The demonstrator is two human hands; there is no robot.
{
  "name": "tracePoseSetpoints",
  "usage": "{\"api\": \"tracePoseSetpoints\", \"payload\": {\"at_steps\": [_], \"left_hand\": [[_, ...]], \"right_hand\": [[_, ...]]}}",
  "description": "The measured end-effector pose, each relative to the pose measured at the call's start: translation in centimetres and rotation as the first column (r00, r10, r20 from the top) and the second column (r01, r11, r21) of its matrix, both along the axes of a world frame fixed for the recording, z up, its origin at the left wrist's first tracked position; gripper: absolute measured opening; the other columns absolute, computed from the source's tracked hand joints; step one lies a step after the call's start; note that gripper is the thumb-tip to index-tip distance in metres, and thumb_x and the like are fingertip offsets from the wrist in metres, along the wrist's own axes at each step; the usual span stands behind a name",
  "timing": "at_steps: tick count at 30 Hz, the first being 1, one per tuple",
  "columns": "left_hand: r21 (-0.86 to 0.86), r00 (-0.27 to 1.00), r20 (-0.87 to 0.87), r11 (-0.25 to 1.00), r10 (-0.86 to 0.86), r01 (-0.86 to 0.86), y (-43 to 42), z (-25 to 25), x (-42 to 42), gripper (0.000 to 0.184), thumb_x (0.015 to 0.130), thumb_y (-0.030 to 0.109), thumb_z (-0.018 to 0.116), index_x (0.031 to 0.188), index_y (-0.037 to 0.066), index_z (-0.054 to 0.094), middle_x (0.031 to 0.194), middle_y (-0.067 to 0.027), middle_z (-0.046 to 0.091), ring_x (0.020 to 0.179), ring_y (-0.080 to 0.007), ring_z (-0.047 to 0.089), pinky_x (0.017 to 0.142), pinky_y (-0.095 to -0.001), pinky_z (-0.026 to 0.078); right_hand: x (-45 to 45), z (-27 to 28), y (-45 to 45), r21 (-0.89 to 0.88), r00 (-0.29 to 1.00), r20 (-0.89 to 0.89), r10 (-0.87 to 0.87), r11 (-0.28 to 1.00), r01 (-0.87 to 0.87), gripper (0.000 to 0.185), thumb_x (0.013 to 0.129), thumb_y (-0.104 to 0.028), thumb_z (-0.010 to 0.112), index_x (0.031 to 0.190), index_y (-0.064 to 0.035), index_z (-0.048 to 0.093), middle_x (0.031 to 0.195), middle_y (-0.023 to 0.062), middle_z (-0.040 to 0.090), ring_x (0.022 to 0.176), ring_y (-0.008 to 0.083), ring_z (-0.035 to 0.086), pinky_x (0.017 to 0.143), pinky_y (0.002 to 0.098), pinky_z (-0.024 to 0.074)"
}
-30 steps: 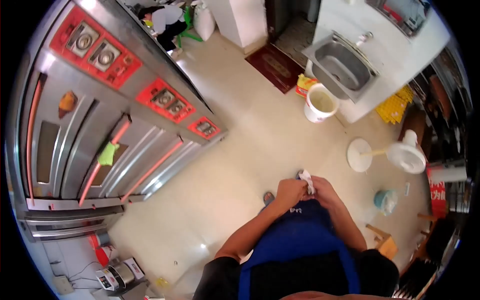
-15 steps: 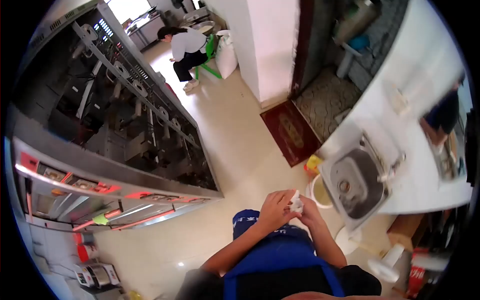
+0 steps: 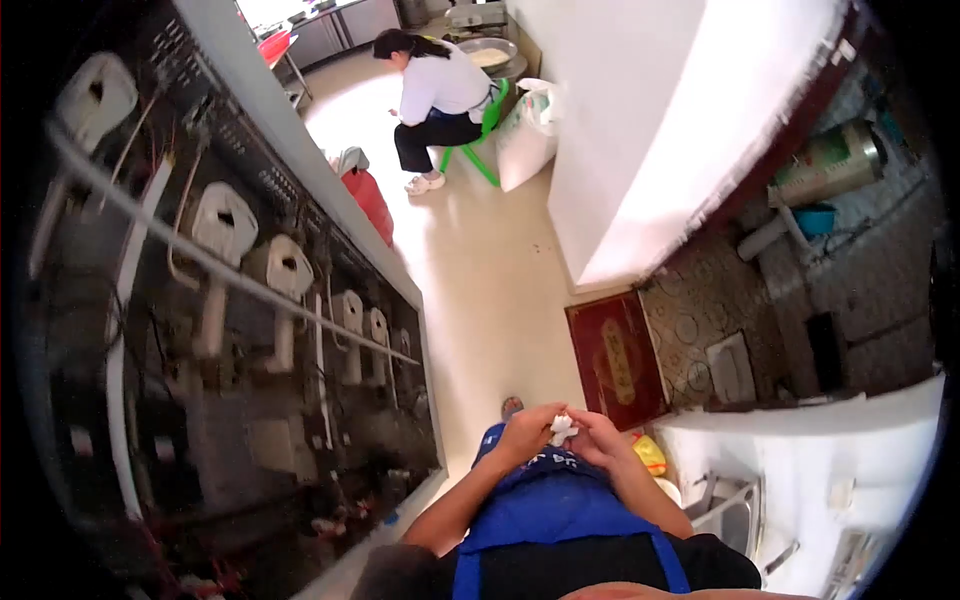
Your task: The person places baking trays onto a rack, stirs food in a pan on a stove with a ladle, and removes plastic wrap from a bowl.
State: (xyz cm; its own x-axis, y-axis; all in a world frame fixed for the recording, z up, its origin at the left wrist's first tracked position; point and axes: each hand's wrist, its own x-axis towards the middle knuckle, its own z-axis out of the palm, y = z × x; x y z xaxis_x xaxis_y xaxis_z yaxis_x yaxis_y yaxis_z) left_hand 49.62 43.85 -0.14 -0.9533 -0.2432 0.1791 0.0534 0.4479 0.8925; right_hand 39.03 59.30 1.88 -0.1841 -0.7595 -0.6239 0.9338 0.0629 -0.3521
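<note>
A crumpled white piece of what looks like tissue (image 3: pixel 562 431) is held in front of my blue apron (image 3: pixel 560 505). My left hand (image 3: pixel 527 432) has its fingers closed on the tissue's left side. From the right, my right hand (image 3: pixel 603 440) pinches it too. Both hands are close together at waist height, and some fingertips are hidden behind the tissue.
A tall metal rack (image 3: pixel 250 330) with pipes and wiring lines my left. A person (image 3: pixel 445 100) sits on a green chair (image 3: pixel 490 120) beside a white sack (image 3: pixel 528 140). Ahead lies a red doormat (image 3: pixel 615 360); a sink (image 3: pixel 730 515) is at my right.
My view has moved forward along the floor, with the sink slipping back to the lower right and the seated person appearing nearer. Both hands still hold the tissue.
</note>
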Motion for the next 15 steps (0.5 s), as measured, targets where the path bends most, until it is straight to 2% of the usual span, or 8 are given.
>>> {"api": "tracePoseSetpoints", "payload": {"at_steps": [3, 4, 8, 10, 11, 13, 14, 15], "left_hand": [[-0.097, 0.992, 0.037, 0.988, 0.123, -0.119, -7.2, 1.5, -6.2, 0.027, 0.088, 0.005, 0.059, 0.114, 0.006, 0.065, 0.097, -0.0199, 0.07, 0.09, -0.0403, 0.067, 0.077, -0.0453, 0.054], [-0.101, 0.991, 0.051, 0.988, 0.125, -0.119, -9.6, 1.6, -8.2, 0.027, 0.088, 0.005, 0.059, 0.114, 0.006, 0.065, 0.097, -0.0199, 0.07, 0.09, -0.0403, 0.067, 0.077, -0.0453, 0.054], [-0.057, 0.965, 0.088, 0.969, 0.246, -0.242, -19.0, 0.8, -15.9, 0.028, 0.089, 0.004, 0.055, 0.115, 0.009, 0.065, 0.095, -0.0193, 0.069, 0.088, -0.0401, 0.067, 0.077, -0.0473, 0.053], [-0.184, 0.921, 0.158, 0.926, 0.357, -0.328, -23.1, -0.3, -19.2, 0.021, 0.087, 0.001, 0.057, 0.106, 0.006, 0.065, 0.094, -0.0193, 0.068, 0.087, -0.0393, 0.067, 0.077, -0.0449, 0.054], [-0.218, 0.903, 0.133, 0.901, 0.409, -0.376, -25.1, -1.1, -21.0, 0.013, 0.091, 0.011, 0.058, 0.103, 0.01, 0.065, 0.085, -0.0168, 0.066, 0.082, -0.0392, 0.066, 0.072, -0.0486, 0.052], [-0.246, 0.867, 0.206, 0.882, 0.453, -0.403, -29.2, -1.8, -23.3, 0.011, 0.092, 0.017, 0.061, 0.1, 0.01, 0.065, 0.084, -0.0161, 0.066, 0.081, -0.039, 0.066, 0.07, -0.049, 0.052], [-0.266, 0.835, 0.28, 0.874, 0.473, -0.406, -31.1, -1.5, -24.9, 0.015, 0.093, 0.024, 0.064, 0.097, 0.01, 0.064, 0.083, -0.0153, 0.066, 0.081, -0.0387, 0.065, 0.068, -0.0493, 0.051], [-0.35, 0.789, 0.273, 0.821, 0.55, -0.451, -33.0, -1.2, -26.3, 0.031, 0.093, 0.038, 0.067, 0.085, 0.008, 0.063, 0.078, -0.0161, 0.065, 0.074, -0.0391, 0.065, 0.064, -0.0491, 0.05]], "right_hand": [[-6.7, -0.1, -6.1, 0.071, 0.991, -0.131, 0.003, 0.997, 0.006, 0.035, 0.103, -0.031, 0.052, 0.121, -0.0022, 0.063, 0.114, 0.014, 0.069, 0.103, 0.027, 0.068, 0.094, 0.0441, 0.0547], [-9.1, 2.2, -8.6, 0.101, 0.982, -0.187, -0.009, 0.995, 0.028, 0.036, 0.102, -0.029, 0.055, 0.122, -0.0002, 0.063, 0.115, 0.0145, 0.069, 0.102, 0.0268, 0.068, 0.091, 0.0444, 0.0556], [-19.0, 0.9, -15.6, 0.083, 0.984, -0.175, -0.034, 0.995, 0.049, 0.037, 0.101, -0.027, 0.055, 0.124, 0.0024, 0.061, 0.113, 0.0175, 0.07, 0.1, 0.0273, 0.069, 0.089, 0.0413, 0.0564], [-24.0, -0.3, -18.9, 0.101, 0.986, -0.168, -0.01, 0.995, 0.027, 0.036, 0.101, -0.026, 0.055, 0.123, 0.0029, 0.061, 0.112, 0.0186, 0.07, 0.1, 0.0274, 0.069, 0.089, 0.0403, 0.0567], [-26.9, -1.8, -21.0, 0.106, 0.988, -0.157, -0.001, 0.994, 0.017, 0.036, 0.102, -0.025, 0.054, 0.123, 0.0027, 0.061, 0.112, 0.019, 0.07, 0.099, 0.0275, 0.069, 0.088, 0.0401, 0.0566], [-31.9, -3.6, -25.3, 0.122, 0.988, -0.154, 0.025, 0.992, -0.006, 0.035, 0.102, -0.025, 0.053, 0.122, 0.0017, 0.062, 0.112, 0.0183, 0.07, 0.099, 0.0272, 0.069, 0.088, 0.04, 0.0559], [-35.1, -4.3, -27.7, 0.127, 0.987, -0.155, 0.052, 0.991, -0.032, 0.035, 0.102, -0.025, 0.053, 0.122, 0.0017, 0.062, 0.112, 0.0183, 0.07, 0.099, 0.0272, 0.069, 0.088, 0.04, 0.0559], [-38.0, -5.2, -30.2, 0.087, 0.985, -0.159, 0.062, 0.995, -0.049, 0.034, 0.102, -0.025, 0.053, 0.122, 0.0014, 0.062, 0.111, 0.0178, 0.07, 0.099, 0.0269, 0.069, 0.089, 0.04, 0.0556]]}}
